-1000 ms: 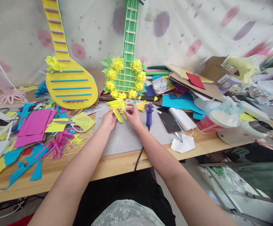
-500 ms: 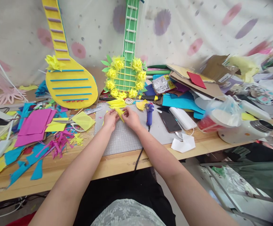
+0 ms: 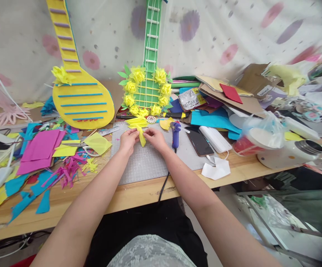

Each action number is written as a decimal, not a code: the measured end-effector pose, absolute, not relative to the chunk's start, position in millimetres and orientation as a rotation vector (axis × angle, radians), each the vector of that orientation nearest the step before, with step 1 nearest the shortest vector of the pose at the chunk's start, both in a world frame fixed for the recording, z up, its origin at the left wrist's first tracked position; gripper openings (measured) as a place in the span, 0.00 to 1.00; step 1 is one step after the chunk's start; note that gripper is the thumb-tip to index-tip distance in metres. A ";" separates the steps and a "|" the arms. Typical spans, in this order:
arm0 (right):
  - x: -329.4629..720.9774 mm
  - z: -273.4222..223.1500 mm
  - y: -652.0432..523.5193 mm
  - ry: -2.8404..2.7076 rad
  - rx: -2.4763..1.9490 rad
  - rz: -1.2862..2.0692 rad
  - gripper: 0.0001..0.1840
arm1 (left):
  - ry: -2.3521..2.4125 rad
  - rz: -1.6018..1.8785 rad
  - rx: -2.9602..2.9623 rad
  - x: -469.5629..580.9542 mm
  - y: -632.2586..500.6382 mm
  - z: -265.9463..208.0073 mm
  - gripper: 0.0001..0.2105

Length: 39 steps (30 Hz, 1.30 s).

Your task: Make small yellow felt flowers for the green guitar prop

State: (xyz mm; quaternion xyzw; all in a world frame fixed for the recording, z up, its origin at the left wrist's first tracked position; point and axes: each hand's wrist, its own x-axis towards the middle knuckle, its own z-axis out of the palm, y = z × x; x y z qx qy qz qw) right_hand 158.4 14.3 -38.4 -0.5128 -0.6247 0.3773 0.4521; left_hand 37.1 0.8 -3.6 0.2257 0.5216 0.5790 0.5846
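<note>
Over the grey cutting mat (image 3: 138,170), a folded yellow paper strip (image 3: 142,138) stands between my two hands. My left hand (image 3: 128,141) is closed, pinching the strip near its top. My right hand (image 3: 155,138) is at its right edge, with thumb and fingers pressed together against the paper. Just behind them lies a pile of yellow paper pieces (image 3: 136,121). A purple glue gun (image 3: 175,134) rests to the right of my right hand. Beyond the mat leans a green paper instrument (image 3: 151,55) ringed with yellow paper flowers (image 3: 131,86).
A yellow cardboard instrument (image 3: 85,98) leans at the back left. Magenta sheets (image 3: 40,152), scissors (image 3: 87,149) and coloured scraps lie to the left. On the right are a phone (image 3: 201,141), a white power bank (image 3: 215,139), a bagged cup (image 3: 256,142) and a flask (image 3: 283,154).
The yellow strip has turned from slanting to nearly upright, and more of it shows below my fingers. My right hand has moved slightly away from my left.
</note>
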 end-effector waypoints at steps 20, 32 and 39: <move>159.1 -36.4 16.8 -1.494 -1.274 1.029 0.06 | 1.252 1.283 0.616 35.8 0.9 2.6 0.06; 161.4 -28.0 18.3 -1.292 -1.135 1.276 0.21 | 1.354 1.163 0.992 31.8 8.1 1.3 0.13; 163.6 -32.5 22.0 -1.202 -1.116 1.289 0.21 | 1.221 0.738 0.996 28.1 2.3 8.3 0.03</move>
